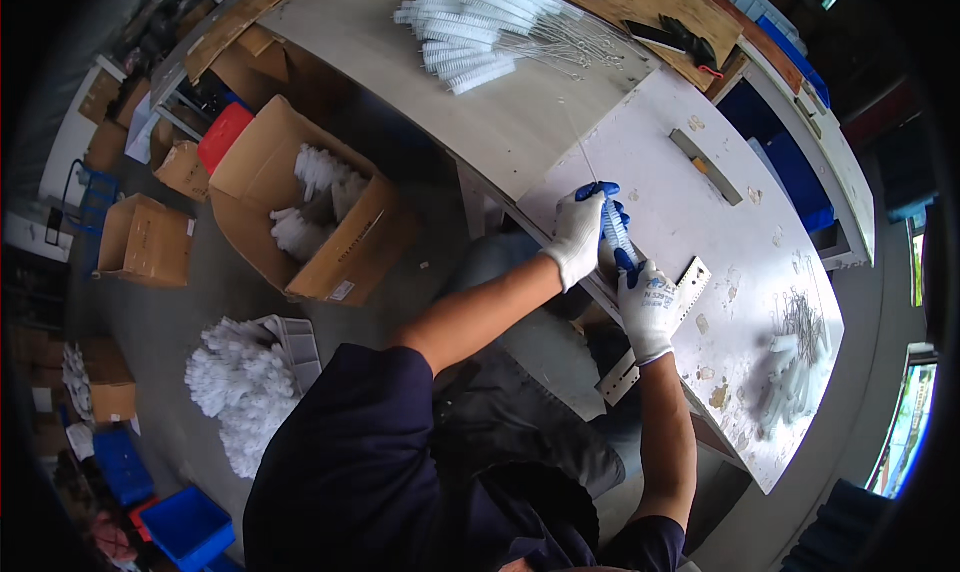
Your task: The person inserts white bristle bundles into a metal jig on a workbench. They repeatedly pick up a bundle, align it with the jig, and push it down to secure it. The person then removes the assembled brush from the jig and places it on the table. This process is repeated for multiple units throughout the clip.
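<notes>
Near the table's front edge, both my gloved hands close around one brush (pixel 614 230) with white bristles and a thin wire stem pointing away from me. My left hand (pixel 577 237), in a white glove with blue fingertips, grips its upper part by the stem. Lower down, my right hand (pixel 648 307), gloved the same way, pinches the near end of the bristles. Under and beside the right hand runs a perforated metal strip (pixel 691 286), which sticks out past the table edge. My fingers hide part of the brush.
A heap of finished-looking wire-stemmed brushes (pixel 475 32) lies at the far side of the table (pixel 560 122). More brushes (pixel 795 372) lie at the right. A metal bar (pixel 706 167) rests between. On the floor at left stand a cardboard box (pixel 240 192) and a grey crate (pixel 300 350) of white brushes.
</notes>
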The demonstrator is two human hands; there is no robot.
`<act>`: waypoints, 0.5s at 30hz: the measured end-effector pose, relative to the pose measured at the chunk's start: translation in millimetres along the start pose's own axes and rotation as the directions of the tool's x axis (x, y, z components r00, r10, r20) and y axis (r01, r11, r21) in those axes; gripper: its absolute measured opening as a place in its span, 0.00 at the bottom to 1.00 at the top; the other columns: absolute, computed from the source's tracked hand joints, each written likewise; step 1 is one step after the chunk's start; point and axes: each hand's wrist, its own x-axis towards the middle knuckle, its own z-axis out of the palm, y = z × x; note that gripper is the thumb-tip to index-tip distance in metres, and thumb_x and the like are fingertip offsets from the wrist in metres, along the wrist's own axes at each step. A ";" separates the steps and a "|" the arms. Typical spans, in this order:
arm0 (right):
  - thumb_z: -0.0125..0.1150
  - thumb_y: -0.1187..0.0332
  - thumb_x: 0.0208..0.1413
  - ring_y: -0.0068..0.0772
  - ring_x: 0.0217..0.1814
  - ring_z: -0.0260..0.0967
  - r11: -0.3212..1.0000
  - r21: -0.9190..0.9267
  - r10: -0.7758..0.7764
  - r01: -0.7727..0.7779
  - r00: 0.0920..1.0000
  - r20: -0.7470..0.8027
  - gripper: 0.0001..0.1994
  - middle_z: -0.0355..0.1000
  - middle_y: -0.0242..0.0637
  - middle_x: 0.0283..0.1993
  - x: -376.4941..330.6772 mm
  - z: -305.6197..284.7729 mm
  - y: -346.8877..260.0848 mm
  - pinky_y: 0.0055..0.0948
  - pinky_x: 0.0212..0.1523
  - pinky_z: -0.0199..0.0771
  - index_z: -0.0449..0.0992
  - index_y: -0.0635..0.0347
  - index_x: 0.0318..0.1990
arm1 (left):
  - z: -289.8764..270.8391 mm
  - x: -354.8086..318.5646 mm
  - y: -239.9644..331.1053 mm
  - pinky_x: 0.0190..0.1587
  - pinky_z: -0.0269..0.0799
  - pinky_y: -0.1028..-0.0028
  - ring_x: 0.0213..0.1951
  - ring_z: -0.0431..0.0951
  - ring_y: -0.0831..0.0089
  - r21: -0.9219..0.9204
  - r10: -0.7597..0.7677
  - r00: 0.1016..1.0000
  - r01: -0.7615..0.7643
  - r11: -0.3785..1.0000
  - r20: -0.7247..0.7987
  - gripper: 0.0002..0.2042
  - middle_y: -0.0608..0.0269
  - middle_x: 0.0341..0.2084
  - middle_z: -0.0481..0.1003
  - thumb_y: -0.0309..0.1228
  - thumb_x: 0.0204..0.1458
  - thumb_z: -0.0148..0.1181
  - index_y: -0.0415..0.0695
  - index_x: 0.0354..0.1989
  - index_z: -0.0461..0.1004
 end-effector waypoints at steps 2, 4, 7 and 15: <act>0.64 0.55 0.56 0.52 0.37 0.79 1.000 0.002 -0.018 0.018 1.000 0.002 0.17 0.79 0.51 0.33 -0.4 -0.4 5.8 0.47 0.43 0.76 0.77 0.62 0.39 | 18.6 10.1 -3.8 0.25 0.76 0.69 0.21 0.74 0.72 0.025 -0.013 1.000 0.013 1.000 0.011 0.10 0.65 0.21 0.70 0.24 0.60 0.50 0.40 0.43 0.79; 0.64 0.55 0.56 0.52 0.37 0.79 0.999 0.021 -0.045 0.045 0.999 0.001 0.17 0.79 0.51 0.33 0.2 -2.1 10.9 0.47 0.43 0.76 0.77 0.62 0.39 | 33.6 23.3 -6.0 0.23 0.71 0.71 0.19 0.70 0.74 0.092 -0.071 0.997 0.069 0.993 0.023 0.09 0.66 0.19 0.68 0.24 0.59 0.51 0.40 0.40 0.80; 0.62 0.52 0.58 0.50 0.35 0.79 0.991 0.044 -0.121 0.123 0.991 -0.056 0.18 0.79 0.48 0.33 -0.3 5.2 19.1 0.45 0.41 0.77 0.77 0.61 0.36 | 59.4 44.1 -27.6 0.17 0.57 0.73 0.14 0.61 0.78 0.276 -0.133 0.990 0.116 0.954 0.042 0.08 0.71 0.14 0.65 0.24 0.55 0.54 0.43 0.29 0.80; 0.66 0.51 0.52 0.50 0.33 0.79 0.985 0.151 -0.067 0.084 0.991 -0.115 0.18 0.78 0.48 0.29 -0.9 -0.2 15.6 0.46 0.40 0.76 0.78 0.59 0.34 | 82.7 53.8 -43.8 0.17 0.62 0.70 0.14 0.64 0.76 0.683 -0.237 0.948 0.030 0.730 0.211 0.07 0.66 0.14 0.69 0.27 0.56 0.55 0.42 0.29 0.79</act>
